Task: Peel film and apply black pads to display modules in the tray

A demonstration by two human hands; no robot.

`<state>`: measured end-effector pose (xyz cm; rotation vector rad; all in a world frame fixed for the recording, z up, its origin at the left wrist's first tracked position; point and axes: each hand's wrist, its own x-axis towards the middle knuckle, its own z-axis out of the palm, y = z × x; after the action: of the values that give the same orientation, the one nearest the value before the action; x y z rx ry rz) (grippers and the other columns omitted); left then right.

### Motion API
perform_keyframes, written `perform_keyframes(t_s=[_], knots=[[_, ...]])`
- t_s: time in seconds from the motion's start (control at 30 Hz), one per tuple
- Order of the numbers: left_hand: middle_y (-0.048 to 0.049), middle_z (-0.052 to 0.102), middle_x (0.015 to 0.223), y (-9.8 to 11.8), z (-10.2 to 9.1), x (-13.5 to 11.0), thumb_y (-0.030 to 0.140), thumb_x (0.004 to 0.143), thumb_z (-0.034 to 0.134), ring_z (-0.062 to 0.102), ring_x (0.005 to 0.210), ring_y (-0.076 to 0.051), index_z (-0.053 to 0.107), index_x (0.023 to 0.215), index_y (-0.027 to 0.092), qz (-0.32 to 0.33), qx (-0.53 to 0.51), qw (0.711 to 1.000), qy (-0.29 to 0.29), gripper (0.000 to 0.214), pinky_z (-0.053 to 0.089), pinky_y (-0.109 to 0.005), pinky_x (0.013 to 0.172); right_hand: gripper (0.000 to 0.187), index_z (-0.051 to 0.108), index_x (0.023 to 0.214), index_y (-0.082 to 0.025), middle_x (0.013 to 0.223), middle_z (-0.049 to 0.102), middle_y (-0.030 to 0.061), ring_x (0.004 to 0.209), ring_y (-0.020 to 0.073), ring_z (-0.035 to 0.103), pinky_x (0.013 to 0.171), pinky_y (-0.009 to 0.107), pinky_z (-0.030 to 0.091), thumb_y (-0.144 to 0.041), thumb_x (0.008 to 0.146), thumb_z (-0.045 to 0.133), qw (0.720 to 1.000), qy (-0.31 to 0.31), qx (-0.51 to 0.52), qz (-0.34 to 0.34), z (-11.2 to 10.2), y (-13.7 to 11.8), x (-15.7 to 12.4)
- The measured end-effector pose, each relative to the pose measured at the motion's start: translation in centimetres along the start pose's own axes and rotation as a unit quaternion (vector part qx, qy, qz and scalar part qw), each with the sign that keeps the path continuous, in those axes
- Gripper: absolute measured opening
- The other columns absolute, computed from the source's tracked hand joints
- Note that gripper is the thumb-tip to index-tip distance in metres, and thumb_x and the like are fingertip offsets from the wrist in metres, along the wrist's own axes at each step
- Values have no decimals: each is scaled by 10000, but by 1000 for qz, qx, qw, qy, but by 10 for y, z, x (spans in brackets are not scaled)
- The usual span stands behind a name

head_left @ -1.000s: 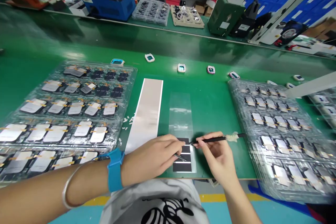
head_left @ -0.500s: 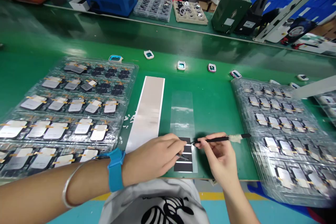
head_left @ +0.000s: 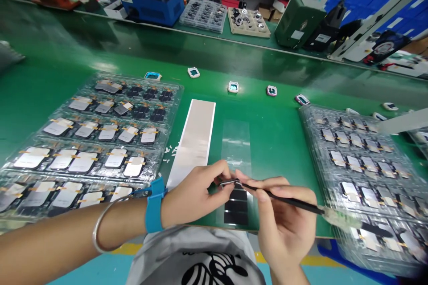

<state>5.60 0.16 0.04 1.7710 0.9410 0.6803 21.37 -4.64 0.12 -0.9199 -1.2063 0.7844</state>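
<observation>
Lifting my right hand [head_left: 289, 213] nearer, I'd just brought its black pen-like tool [head_left: 297, 205] up to the slim metal piece [head_left: 228, 182] pinched in my left hand [head_left: 202, 191]. Couldn't tell if they touched. So the work was at my fingertips, over the black strips [head_left: 236, 207]. Bench edge [head_left: 252, 232] close behind my fingers, bare green bench [head_left: 274, 142] ahead, tool's tail overlapping the clear tray [head_left: 309, 151] to their right.

The green bench [head_left: 274, 129] bears clear trays [head_left: 170, 118], a pale sheet [head_left: 197, 136], a transparent strip [head_left: 236, 142] and small frames [head_left: 233, 87].
</observation>
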Motion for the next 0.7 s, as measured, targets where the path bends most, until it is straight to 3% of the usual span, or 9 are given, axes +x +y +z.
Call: perform_keyframes(t_s=[0.13, 0.23, 0.4, 0.57, 0.7], knots=[[14, 580, 807, -2, -1, 2, 208, 911, 520, 530, 729, -108, 515, 893, 173, -3, -51, 999, 15, 40, 421, -216, 663, 213, 496, 998, -219, 887, 641, 8, 883, 162, 714, 796, 377, 646, -36, 892, 519, 999, 28, 6, 20, 2, 9, 3], [-4, 639, 847, -4, -1, 3, 240, 941, 497, 579, 770, -123, 563, 1014, 168, -29, -67, 997, 5, 122, 435, -224, 682, 174, 495, 980, -221, 860, 621, 0, 848, 148, 714, 744, 319, 653, -75, 898, 542, 997, 59, 5, 45, 3, 13, 4], [-8, 662, 823, -2, -3, 5, 240, 952, 480, 556, 719, -124, 644, 1032, 169, -38, 10, 999, 4, 196, 396, -216, 616, 174, 490, 985, -216, 862, 636, 1, 849, 154, 720, 746, 325, 655, -74, 899, 542, 994, 103, 4, 30, 10, 12, 6], [-5, 617, 763, -3, -4, 5, 255, 975, 457, 518, 660, -119, 673, 981, 153, -14, 72, 997, 8, 239, 393, -231, 620, 215, 495, 991, -204, 899, 656, 21, 882, 159, 714, 765, 330, 651, -28, 875, 538, 996, 81, -27, -18, 23, 13, 4], [-19, 589, 828, -9, -2, 4, 243, 1005, 390, 558, 749, -146, 582, 1263, 175, -3, 84, 996, 9, 329, 446, -263, 698, 240, 494, 1003, -201, 915, 653, 31, 909, 160, 706, 775, 325, 643, -9, 865, 531, 996, 79, -28, -34, 29, 19, 0]])
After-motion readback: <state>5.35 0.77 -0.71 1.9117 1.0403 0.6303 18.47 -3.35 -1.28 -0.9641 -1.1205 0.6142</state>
